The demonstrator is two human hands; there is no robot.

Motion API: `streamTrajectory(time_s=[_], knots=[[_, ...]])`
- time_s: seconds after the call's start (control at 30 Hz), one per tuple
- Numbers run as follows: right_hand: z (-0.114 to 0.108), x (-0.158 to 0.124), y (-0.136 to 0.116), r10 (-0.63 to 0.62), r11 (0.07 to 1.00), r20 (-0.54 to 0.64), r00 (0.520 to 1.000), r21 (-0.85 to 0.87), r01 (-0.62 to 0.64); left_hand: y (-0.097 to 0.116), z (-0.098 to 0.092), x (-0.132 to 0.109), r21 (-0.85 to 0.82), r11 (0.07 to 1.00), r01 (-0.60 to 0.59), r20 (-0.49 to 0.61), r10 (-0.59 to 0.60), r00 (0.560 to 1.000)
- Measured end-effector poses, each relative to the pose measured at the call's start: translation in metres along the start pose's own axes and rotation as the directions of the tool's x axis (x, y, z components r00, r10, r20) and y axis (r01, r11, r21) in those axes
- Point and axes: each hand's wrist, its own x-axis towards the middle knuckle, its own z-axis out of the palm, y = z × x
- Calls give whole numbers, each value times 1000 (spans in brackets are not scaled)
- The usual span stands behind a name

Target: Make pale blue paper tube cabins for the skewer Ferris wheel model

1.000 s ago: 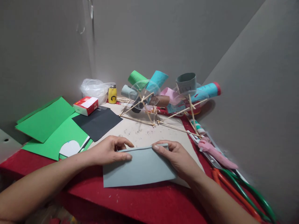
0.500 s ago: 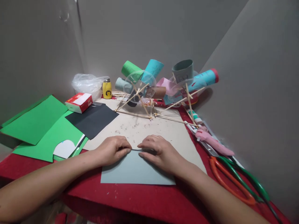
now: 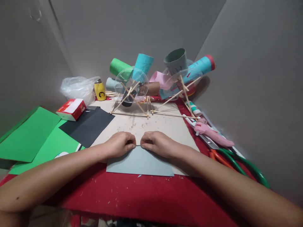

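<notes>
A pale blue sheet of paper [image 3: 140, 162] lies near the table's front, over a beige sheet [image 3: 175, 129]. My left hand [image 3: 121, 143] pinches the far edge of the blue paper, its fingers curled together. Close beside it, with a narrow gap between, my right hand [image 3: 156, 143] pinches the same edge. A thin dark line shows along that edge between the fingertips. Most of the far edge is hidden under both hands.
Two stick-framed wheels with coloured paper tubes [image 3: 143, 67] stand at the back. Green card [image 3: 28, 135], a black sheet [image 3: 88, 124], a red box [image 3: 71, 109] and a yellow container [image 3: 100, 90] lie left. Scissors [image 3: 246, 165] and a pink glue gun [image 3: 213, 134] lie right.
My right fingers have closed from a looser spread onto the paper's edge, and the hands are nearer together. The paper sits farther from the table's front edge. The camera view has shifted.
</notes>
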Motion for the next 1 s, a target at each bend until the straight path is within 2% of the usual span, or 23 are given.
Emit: streamTrajectory(time_s=[0.17, 0.27, 0.33, 0.47, 0.57, 0.67, 0.77, 0.9, 1.0], knots=[[-5, 4, 1, -44, 999, 72, 996, -19, 46, -3, -1, 5, 49, 995, -92, 39, 91, 995], [-4, 2, 1, -107, 987, 86, 990, -108, 116, -7, 1, 5, 148, 963, -224, 39, 220, 975], [-2, -1, 0, -166, 960, 74, 983, -215, 178, -9, 1, 6, 273, 901, -337, 44, 338, 940], [7, -11, -2, -329, 848, 18, 944, -436, 303, -11, -1, 7, 481, 700, -527, 130, 538, 833], [12, -17, -4, -385, 778, 20, 923, -531, 336, -11, -3, 8, 497, 600, -627, 212, 617, 758], [18, -22, -5, -357, 799, 16, 934, -512, 314, -13, -3, 6, 493, 545, -678, 271, 644, 715], [24, -26, -4, -349, 833, -16, 937, -463, 303, -16, -1, 3, 502, 527, -685, 273, 655, 704], [29, -32, -2, -419, 798, -27, 907, -488, 354, -20, 1, -1, 475, 583, -659, 263, 621, 739], [27, -34, -4, -405, 810, -45, 913, -481, 336, -21, 2, -5, 466, 610, -641, 266, 594, 759]])
